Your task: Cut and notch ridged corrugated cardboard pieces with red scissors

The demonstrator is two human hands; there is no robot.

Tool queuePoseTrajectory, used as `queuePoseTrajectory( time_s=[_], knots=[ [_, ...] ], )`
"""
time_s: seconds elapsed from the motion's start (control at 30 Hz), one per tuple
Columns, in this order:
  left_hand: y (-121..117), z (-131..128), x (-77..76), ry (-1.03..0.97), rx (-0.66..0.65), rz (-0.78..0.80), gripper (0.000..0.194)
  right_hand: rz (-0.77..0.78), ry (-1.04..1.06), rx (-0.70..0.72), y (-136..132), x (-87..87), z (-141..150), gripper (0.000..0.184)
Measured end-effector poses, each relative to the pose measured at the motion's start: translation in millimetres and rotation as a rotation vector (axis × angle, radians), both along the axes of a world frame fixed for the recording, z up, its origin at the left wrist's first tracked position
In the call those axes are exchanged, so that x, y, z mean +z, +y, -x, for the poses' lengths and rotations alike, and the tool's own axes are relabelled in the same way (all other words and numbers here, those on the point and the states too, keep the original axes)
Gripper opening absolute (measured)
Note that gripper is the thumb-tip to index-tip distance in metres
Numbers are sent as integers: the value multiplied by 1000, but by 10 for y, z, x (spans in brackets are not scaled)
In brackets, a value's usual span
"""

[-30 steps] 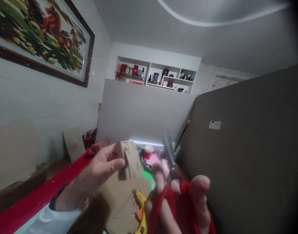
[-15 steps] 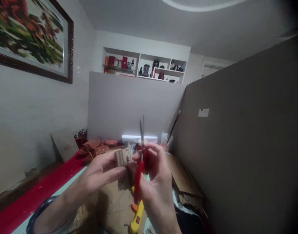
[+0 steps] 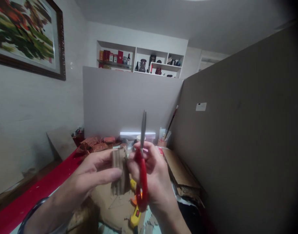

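Note:
Between the thumb and fingers of my left hand (image 3: 90,172) is a small folded piece of cardboard (image 3: 118,172), its ridged side toward me. My right hand (image 3: 151,172) grips a pair of scissors (image 3: 143,172) with red handles. The metal blades point up and lie together, a little right of the cardboard and apart from it. Below the hands, a yellow utility knife (image 3: 135,217) rests on a flat cardboard sheet (image 3: 110,208). An orange item (image 3: 133,200) beside the knife is partly hidden by the scissors' handles.
Reddish-brown pieces (image 3: 92,143) are heaped at the back left. A cup with brushes (image 3: 162,142) stands at the back right, near stacked cardboard (image 3: 180,169). Grey panels (image 3: 129,100) close off the back and right side. A red strip (image 3: 41,191) runs along the left edge.
The scissor blades have gone from slightly apart to together, and the handles have turned. The cardboard piece has rotated, showing its ridged side instead of its printed side. The view has shifted slightly.

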State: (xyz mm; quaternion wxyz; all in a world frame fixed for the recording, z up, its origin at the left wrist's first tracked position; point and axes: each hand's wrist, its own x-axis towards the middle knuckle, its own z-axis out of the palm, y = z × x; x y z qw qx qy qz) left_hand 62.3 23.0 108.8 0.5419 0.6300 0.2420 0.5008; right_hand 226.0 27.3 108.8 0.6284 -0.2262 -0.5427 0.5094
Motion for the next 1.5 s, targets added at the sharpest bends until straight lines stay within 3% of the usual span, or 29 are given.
queuePoseTrajectory(
  time_s=[0.1,0.37,0.53,0.93,1.17,1.5],
  knots=[
    [-11,-3,3,-80,-50,35,31,102,14,81,-1,40,-58,51],
    [-47,2,30,-116,-111,14,29,97,129,302,22,0,-105,50],
    [-19,31,-8,-146,-138,44,31,143,199,354,-9,2,-92,47],
    [39,127,-22,-160,-212,78,40,116,247,322,22,-8,-114,42],
    [-25,37,67,-268,-134,110,31,136,283,236,71,-30,-149,36],
    [30,107,66,-312,-71,101,37,165,297,79,171,5,-273,44]
  ],
)
